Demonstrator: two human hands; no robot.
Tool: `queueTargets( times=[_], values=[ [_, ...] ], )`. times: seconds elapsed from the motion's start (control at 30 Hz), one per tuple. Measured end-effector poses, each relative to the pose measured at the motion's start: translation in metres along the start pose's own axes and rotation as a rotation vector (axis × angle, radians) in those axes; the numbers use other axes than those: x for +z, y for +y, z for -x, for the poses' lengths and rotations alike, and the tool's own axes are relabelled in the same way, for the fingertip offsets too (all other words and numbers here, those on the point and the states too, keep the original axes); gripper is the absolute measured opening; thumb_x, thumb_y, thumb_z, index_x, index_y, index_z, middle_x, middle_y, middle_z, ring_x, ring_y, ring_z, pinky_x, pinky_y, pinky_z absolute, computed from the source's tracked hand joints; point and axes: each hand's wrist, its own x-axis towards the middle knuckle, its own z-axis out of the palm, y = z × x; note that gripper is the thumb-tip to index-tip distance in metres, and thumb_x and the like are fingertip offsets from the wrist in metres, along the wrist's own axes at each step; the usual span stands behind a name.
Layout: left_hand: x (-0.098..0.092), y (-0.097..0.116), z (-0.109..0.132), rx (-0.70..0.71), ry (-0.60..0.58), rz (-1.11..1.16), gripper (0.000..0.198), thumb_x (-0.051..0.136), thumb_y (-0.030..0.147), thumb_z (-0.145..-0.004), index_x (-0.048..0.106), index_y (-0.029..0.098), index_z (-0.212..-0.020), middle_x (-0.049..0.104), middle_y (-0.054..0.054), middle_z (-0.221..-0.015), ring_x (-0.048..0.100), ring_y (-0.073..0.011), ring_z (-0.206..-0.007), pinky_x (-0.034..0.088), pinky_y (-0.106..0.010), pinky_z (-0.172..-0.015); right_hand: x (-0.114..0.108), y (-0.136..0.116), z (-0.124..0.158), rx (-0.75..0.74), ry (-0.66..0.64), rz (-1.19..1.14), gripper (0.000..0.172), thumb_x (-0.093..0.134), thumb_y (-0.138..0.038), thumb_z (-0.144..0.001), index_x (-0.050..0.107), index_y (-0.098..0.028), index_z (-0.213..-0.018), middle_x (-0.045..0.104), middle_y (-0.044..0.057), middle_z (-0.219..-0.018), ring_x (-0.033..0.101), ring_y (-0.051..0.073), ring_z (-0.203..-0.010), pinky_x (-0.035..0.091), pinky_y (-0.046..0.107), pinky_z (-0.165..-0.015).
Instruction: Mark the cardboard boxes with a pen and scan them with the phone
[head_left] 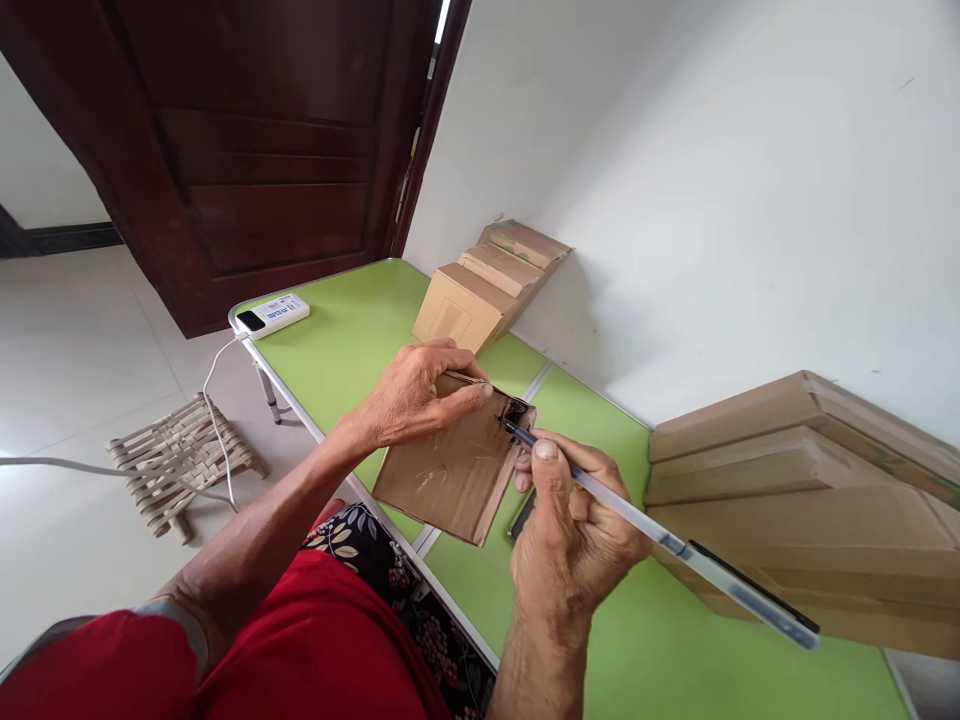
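Observation:
My left hand (416, 400) grips the top edge of a small brown cardboard box (450, 470) and holds it tilted above the front edge of the green table (360, 330). My right hand (574, 530) is closed around a clear pen (675, 550). Its black tip touches a dark mark at the box's upper right corner. The pen's cap end points to the lower right. A dark flat object (519, 518), partly hidden under the box and my right hand, lies on the table.
A stack of flat cardboard boxes (795, 500) leans against the white wall at the right. More boxes (480, 285) lean at the table's far end. A white power bank (271, 314) with a cable sits at the far left corner. A woven stool (180, 460) stands on the floor.

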Motion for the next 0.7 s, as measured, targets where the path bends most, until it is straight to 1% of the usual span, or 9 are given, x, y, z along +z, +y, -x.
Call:
queueTargets(
  times=[0.1, 0.2, 0.33, 0.4, 0.43, 0.5, 0.57, 0.63, 0.7],
  values=[
    [0.000, -0.001, 0.000, 0.001, 0.013, 0.000, 0.015, 0.065, 0.022, -0.091, 0.079, 0.019, -0.089, 0.076, -0.003, -0.094, 0.069, -0.0175, -0.085, 0.052, -0.030, -0.083, -0.005, 0.001, 0.003, 0.024, 0.014, 0.078, 0.027, 0.075, -0.045, -0.097, 0.075, -0.019, -0.091, 0.067, 0.001, -0.075, 0.059, 0.015, -0.064, 0.049, 0.028, -0.057],
    [0.001, -0.001, 0.000, -0.001, 0.006, 0.001, 0.016, 0.065, 0.022, -0.091, 0.081, 0.019, -0.091, 0.076, -0.003, -0.095, 0.069, -0.0177, -0.085, 0.052, -0.030, -0.083, -0.009, -0.003, 0.004, 0.080, 0.067, 0.128, 0.031, 0.074, -0.049, -0.096, 0.071, -0.019, -0.089, 0.065, 0.000, -0.071, 0.061, 0.015, -0.060, 0.050, 0.029, -0.056],
    [0.001, 0.000, 0.001, 0.004, 0.004, 0.004, 0.019, 0.064, 0.022, -0.092, 0.083, 0.020, -0.094, 0.076, -0.004, -0.097, 0.071, -0.0186, -0.088, 0.052, -0.030, -0.083, -0.018, -0.006, -0.009, 0.076, 0.207, 0.025, 0.031, 0.073, -0.050, -0.095, 0.067, -0.020, -0.095, 0.072, 0.003, -0.088, 0.066, 0.016, -0.064, 0.050, 0.029, -0.054],
    [0.001, 0.000, 0.002, -0.003, 0.012, -0.005, 0.018, 0.065, 0.023, -0.092, 0.082, 0.019, -0.093, 0.076, -0.004, -0.096, 0.070, -0.0184, -0.087, 0.051, -0.030, -0.082, -0.025, 0.002, -0.018, 0.109, 0.207, 0.023, 0.034, 0.073, -0.053, -0.093, 0.064, -0.020, -0.097, 0.073, 0.004, -0.089, 0.067, 0.017, -0.064, 0.048, 0.028, -0.050],
    [0.001, 0.000, 0.002, -0.007, 0.014, -0.009, 0.018, 0.065, 0.023, -0.092, 0.082, 0.019, -0.093, 0.076, -0.004, -0.096, 0.070, -0.0183, -0.087, 0.051, -0.030, -0.082, -0.029, 0.009, -0.022, 0.163, 0.147, 0.087, 0.037, 0.071, -0.056, -0.093, 0.063, -0.021, -0.099, 0.073, 0.004, -0.086, 0.067, 0.018, -0.062, 0.046, 0.028, -0.049],
    [0.001, 0.001, 0.002, -0.006, 0.017, -0.013, 0.018, 0.065, 0.024, -0.092, 0.082, 0.019, -0.094, 0.076, -0.004, -0.097, 0.070, -0.0185, -0.087, 0.051, -0.031, -0.082, -0.034, 0.028, -0.026, 0.317, -0.066, 0.313, 0.037, 0.064, -0.057, -0.093, 0.061, -0.021, -0.099, 0.071, 0.003, -0.078, 0.065, 0.018, -0.055, 0.045, 0.029, -0.049],
    [0.001, 0.001, 0.002, 0.002, 0.019, -0.015, 0.017, 0.066, 0.026, -0.092, 0.082, 0.019, -0.094, 0.077, -0.004, -0.097, 0.071, -0.0192, -0.089, 0.052, -0.031, -0.084, -0.033, 0.050, -0.022, 0.443, -0.285, 0.546, 0.028, 0.059, -0.049, -0.093, 0.060, -0.021, -0.092, 0.069, 0.004, -0.069, 0.064, 0.021, -0.053, 0.046, 0.031, -0.053],
    [0.001, 0.001, 0.002, 0.010, 0.022, -0.020, 0.017, 0.066, 0.027, -0.092, 0.081, 0.020, -0.092, 0.078, -0.004, -0.097, 0.072, -0.0200, -0.091, 0.053, -0.032, -0.085, -0.028, 0.069, -0.013, 0.487, -0.409, 0.676, 0.015, 0.061, -0.036, -0.088, 0.058, -0.022, -0.081, 0.067, 0.006, -0.063, 0.067, 0.025, -0.056, 0.046, 0.034, -0.057],
    [0.001, 0.000, 0.002, 0.011, 0.020, -0.030, 0.017, 0.066, 0.028, -0.092, 0.081, 0.020, -0.092, 0.079, -0.004, -0.098, 0.073, -0.0203, -0.092, 0.053, -0.032, -0.086, -0.021, 0.082, -0.001, 0.489, -0.476, 0.744, 0.008, 0.061, -0.025, -0.084, 0.060, -0.022, -0.077, 0.069, 0.011, -0.068, 0.071, 0.030, -0.067, 0.046, 0.035, -0.062]
  ],
)
